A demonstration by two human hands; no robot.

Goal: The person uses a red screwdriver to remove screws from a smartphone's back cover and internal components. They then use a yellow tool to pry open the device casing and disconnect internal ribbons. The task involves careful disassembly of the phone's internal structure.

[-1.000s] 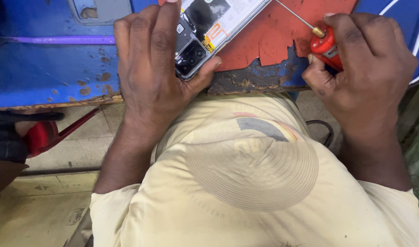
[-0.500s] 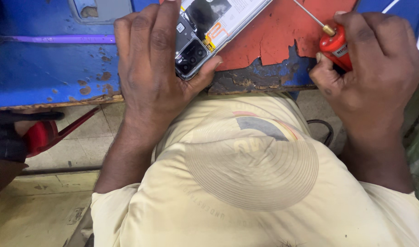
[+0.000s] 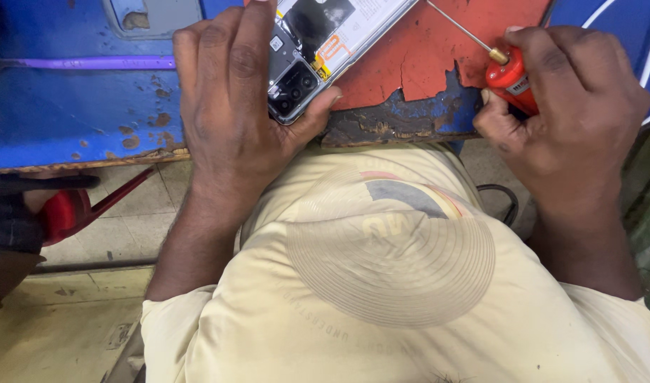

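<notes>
The left hand (image 3: 233,106) lies flat over an opened phone (image 3: 318,50), fingers spread across it and thumb hooked round its lower corner, pinning it to the worn red and blue bench (image 3: 77,113). The right hand (image 3: 573,120) is closed round a red-handled screwdriver (image 3: 506,74), its thin shaft angled up-left over the red patch, just beside the phone

Chipped blue and red worktable (image 3: 70,120), pale tiled floor (image 3: 133,227) beneath
</notes>
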